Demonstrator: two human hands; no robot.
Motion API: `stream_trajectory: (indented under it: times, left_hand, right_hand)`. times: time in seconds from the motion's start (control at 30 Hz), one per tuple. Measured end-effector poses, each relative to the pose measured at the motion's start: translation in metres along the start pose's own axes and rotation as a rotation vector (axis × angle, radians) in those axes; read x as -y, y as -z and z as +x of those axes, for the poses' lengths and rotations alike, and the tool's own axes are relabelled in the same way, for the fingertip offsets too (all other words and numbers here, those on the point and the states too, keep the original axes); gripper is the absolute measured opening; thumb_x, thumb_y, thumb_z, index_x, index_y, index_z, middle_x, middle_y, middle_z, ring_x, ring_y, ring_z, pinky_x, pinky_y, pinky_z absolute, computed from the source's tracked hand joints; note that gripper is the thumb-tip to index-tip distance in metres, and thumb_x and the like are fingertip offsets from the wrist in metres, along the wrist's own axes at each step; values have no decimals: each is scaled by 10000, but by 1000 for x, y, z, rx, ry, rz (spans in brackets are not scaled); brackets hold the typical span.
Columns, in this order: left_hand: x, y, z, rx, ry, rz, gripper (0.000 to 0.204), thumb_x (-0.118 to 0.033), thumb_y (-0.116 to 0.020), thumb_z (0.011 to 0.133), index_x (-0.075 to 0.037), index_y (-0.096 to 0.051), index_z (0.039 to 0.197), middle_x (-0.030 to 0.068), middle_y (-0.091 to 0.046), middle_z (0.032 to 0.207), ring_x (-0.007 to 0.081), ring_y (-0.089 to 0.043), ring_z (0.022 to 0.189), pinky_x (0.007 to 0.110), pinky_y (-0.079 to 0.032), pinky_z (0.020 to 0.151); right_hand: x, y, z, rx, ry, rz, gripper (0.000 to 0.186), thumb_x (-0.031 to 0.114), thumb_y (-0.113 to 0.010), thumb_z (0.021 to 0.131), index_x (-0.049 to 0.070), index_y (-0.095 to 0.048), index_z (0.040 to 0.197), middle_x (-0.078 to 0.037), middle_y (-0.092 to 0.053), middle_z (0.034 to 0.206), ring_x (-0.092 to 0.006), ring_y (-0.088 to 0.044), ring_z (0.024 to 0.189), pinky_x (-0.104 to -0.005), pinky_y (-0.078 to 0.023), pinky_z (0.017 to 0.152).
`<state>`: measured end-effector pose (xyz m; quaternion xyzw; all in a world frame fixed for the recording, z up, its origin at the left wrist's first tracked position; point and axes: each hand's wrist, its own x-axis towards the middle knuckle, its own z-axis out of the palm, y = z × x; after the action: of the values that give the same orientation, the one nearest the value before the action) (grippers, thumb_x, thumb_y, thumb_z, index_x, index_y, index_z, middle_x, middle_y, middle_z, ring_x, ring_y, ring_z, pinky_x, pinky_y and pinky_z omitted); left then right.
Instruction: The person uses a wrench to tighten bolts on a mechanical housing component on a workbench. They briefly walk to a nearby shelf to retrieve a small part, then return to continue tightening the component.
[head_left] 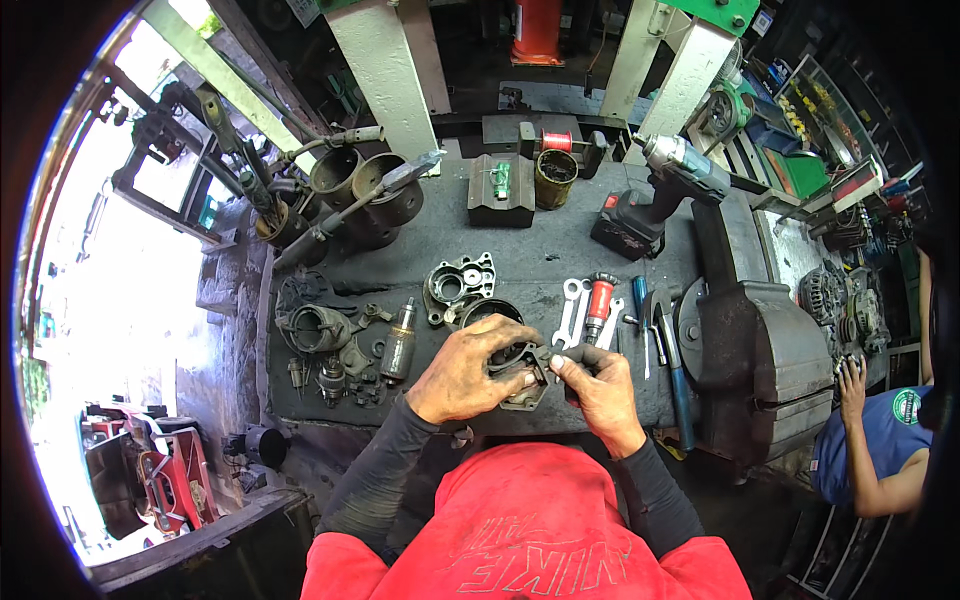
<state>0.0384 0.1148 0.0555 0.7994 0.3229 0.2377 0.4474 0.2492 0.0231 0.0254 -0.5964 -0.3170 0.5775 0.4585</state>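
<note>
Holds the housing in both hands, over the bench and close to its near edge; cannot tell whether resting on it. Looks grey, dull and metal, with an angular outline, a dark hollow and grimy smears; partly hidden by fingers. Curls the fingers of the left hand around the far and left sides, thumb against the opening. Presses thumb and forefinger of the right hand together at the right rim; cannot tell whether pinching a small part there too. Has an armature just left, a casting beyond, wrenches and a red driver ahead of the right hand. Meets the vise farther right. Opens out beyond the casting, with bare surface up to the block and drill.
</note>
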Motion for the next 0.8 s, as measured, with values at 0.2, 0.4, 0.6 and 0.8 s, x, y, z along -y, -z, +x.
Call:
stream_trajectory:
  times: [0.2,0.4,0.6,0.8]
  left_hand:
    - [8,3,-1,45,-1,-49,443,-167,-819,873,-21,-719,1279,150,-706,1185,330,-701,1128,406,-554,996]
    - [13,5,3,57,-34,-58,456,-177,-803,890,-7,-703,1301,168,-701,1207,331,-701,1139,408,-545,1014]
    - [8,4,11,64,32,-107,469,-148,-884,793,-1,-719,1207,139,-752,1145,253,-725,1073,378,-555,975]
    - [2,1,14,39,141,-101,443,-108,-903,744,-7,-737,1141,121,-772,1059,233,-744,962,358,-570,895]
  right_hand:
    - [6,4,6,26,-17,-31,251,241,-801,988,-6,-767,964,55,-574,638,-29,-474,524,-239,-349,468]
    - [9,4,11,23,-4,-94,268,254,-810,981,-9,-768,957,49,-579,643,-34,-481,533,-244,-358,476]
    - [14,5,11,20,3,-151,272,255,-803,985,-10,-765,938,31,-598,667,-45,-489,539,-244,-370,489]
    - [6,5,5,41,-70,-4,265,244,-796,989,-16,-757,960,4,-639,749,-56,-502,565,-246,-394,494]
